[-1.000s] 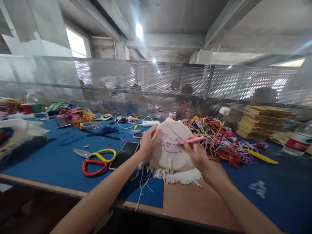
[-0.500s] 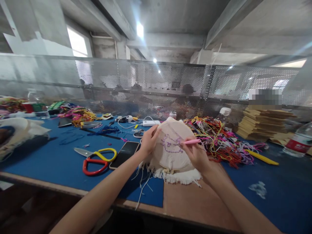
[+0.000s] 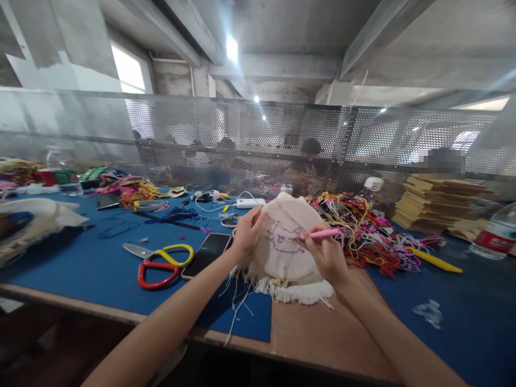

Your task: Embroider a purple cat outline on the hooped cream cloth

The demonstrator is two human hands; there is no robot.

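My left hand grips the left rim of a round embroidery hoop, fingers on the edge. Cream cloth is stretched in the hoop and tilted towards me, its fringe hanging at the bottom. Purple yarn lines form an animal-like outline on it. In my right hand a pink punch needle is pinched between thumb and fingers, its tip pointing left at the right side of the outline. Whether the tip touches the cloth I cannot tell.
Left of the hoop lie a black phone and red-and-yellow scissors. Tangled yarn is heaped to the right, beside a yellow tool. Further right are stacked brown paper and a bottle. A perforated metal screen stands behind.
My right hand and the pink punch needle have shifted slightly to the right, away from the middle of the outline. My left hand stays on the hoop.
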